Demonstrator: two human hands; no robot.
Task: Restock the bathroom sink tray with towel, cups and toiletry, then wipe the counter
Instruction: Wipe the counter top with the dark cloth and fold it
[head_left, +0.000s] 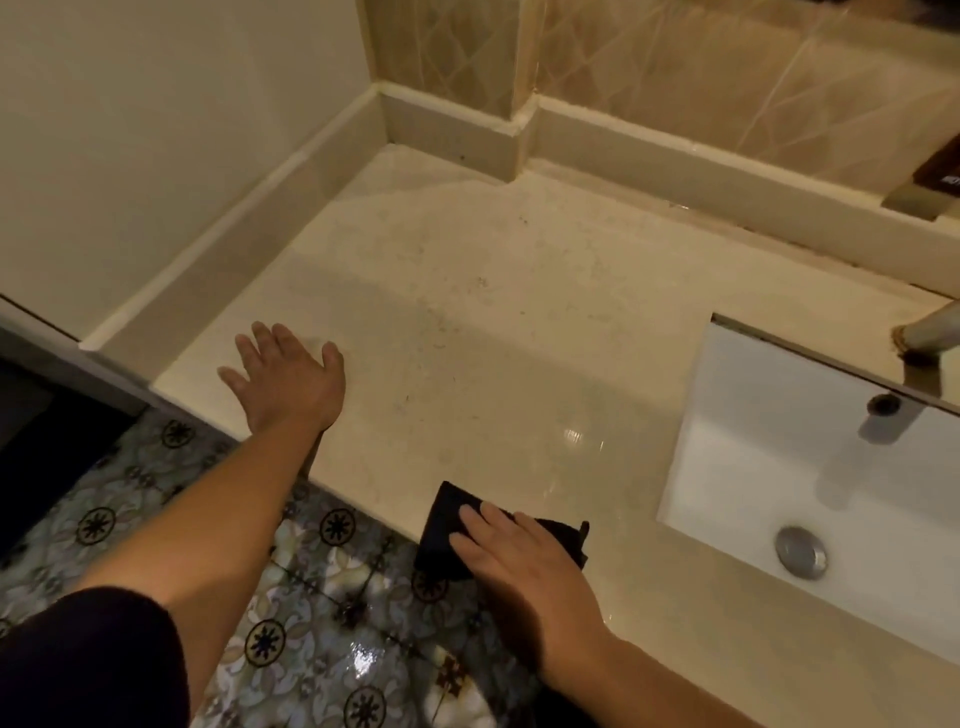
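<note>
A cream stone counter (493, 322) fills the middle of the head view, with small dark specks and a wet sheen near its front. My right hand (524, 571) lies flat on a folded black cloth (447, 525) at the counter's front edge, pressing it down. My left hand (288, 379) rests palm down on the counter's front left part, fingers spread, holding nothing. No tray, towel, cups or toiletries show on the counter in front of me.
A white rectangular sink (810, 478) with a metal drain plug (800, 552) sits at the right. A faucet spout (924, 338) reaches over it. A dark object (940, 169) stands on the back ledge at far right. Patterned floor tiles (322, 613) lie below.
</note>
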